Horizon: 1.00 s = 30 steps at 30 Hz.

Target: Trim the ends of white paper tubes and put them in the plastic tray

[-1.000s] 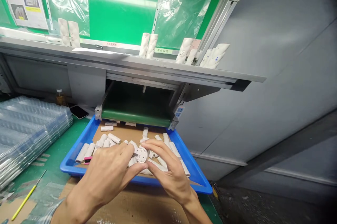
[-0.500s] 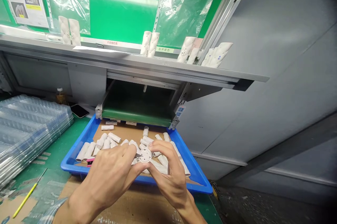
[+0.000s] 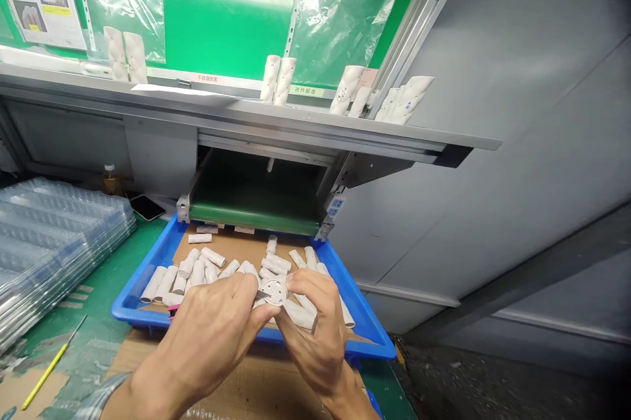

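Both my hands meet over the front of a blue tray [image 3: 148, 269] lined with cardboard. My right hand [image 3: 315, 331] pinches a small white plastic disc [image 3: 275, 290] with holes in its face. My left hand [image 3: 211, 334] is closed on a thin pointed tool [image 3: 261, 293] whose tip touches the disc's left edge. Several white plastic tubes [image 3: 197, 269] lie loose in the tray beneath and behind my hands. A pink-tipped piece [image 3: 172, 307] peeks out by my left hand.
A green conveyor belt [image 3: 251, 216] ends just above the tray's back edge. Stacked clear plastic trays [image 3: 49, 242] sit at left, with a phone [image 3: 146, 208] and small bottle [image 3: 111, 179] behind. A yellow stick [image 3: 49, 367] lies on the green mat. White tubes stand on the shelf [image 3: 276, 81].
My right hand's fingers have curled in from spread to a pinch on the disc. Both hands and the disc shifted slightly toward me.
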Tool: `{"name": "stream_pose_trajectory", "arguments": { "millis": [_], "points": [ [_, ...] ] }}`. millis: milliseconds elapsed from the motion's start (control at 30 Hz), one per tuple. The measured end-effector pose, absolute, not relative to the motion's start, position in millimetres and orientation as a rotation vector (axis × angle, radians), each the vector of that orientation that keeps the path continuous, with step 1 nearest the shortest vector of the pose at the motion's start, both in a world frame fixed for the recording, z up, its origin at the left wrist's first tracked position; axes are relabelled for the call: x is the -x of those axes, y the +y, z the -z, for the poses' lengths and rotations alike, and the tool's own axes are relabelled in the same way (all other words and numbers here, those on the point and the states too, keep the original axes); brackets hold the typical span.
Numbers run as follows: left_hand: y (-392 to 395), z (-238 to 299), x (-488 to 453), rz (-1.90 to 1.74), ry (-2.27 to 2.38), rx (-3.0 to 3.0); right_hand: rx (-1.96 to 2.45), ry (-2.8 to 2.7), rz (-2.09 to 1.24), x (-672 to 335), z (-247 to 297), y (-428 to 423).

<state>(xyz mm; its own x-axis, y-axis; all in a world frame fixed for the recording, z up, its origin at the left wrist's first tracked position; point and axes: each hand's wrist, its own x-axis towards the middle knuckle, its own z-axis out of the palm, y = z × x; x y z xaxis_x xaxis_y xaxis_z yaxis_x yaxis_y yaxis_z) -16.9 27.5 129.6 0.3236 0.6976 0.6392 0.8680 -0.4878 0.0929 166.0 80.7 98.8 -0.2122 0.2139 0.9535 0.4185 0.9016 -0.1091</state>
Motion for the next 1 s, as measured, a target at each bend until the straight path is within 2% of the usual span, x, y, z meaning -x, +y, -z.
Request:
{"name": "stream_pose_trajectory", "arguments": {
  "millis": [367, 1000],
  "points": [
    [31.9, -132.6, 26.1, 1.045, -1.33, 2.391, 0.489, -1.861, 0.038, -162.0, -95.2, 80.9],
    [29.5, -119.0, 8.2, 0.966, -1.491, 2.359, 0.524, -1.767, 0.252, -165.5, -92.3, 80.3]
  ]
}}
